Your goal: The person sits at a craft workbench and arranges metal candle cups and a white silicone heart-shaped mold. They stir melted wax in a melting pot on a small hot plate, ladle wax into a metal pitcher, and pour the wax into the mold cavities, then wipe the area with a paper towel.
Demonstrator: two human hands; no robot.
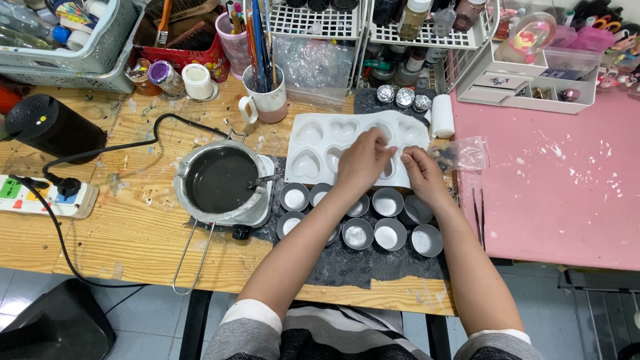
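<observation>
At the centre of the frame, a person's two hands meet over a white plastic mould tray with heart-shaped cavities (319, 143), which lies flat on a pale wooden workbench (133, 227). The left hand (362, 163) rests palm-down on the tray's lower right part, fingers curled and pinched at the tips; what they pinch is too small to tell. The right hand (421, 175) sits just beside it at the tray's right edge, fingers likewise bent, and whether it grips anything cannot be told. Touching the right hand's far side is a crumpled clear plastic bag (467, 155). Just below the tray, two rows of small round metal cups with white filling (373, 220) stand on a dark mat under the forearms. Left of centre, a round metal pot of dark liquid (221, 179) sits on a small heater, a wire handle trailing toward the bench's lower edge. A white mug stuffed with brushes (267, 93) stands above the tray, and a pink tabletop (567, 193) fills the right of the frame.
</observation>
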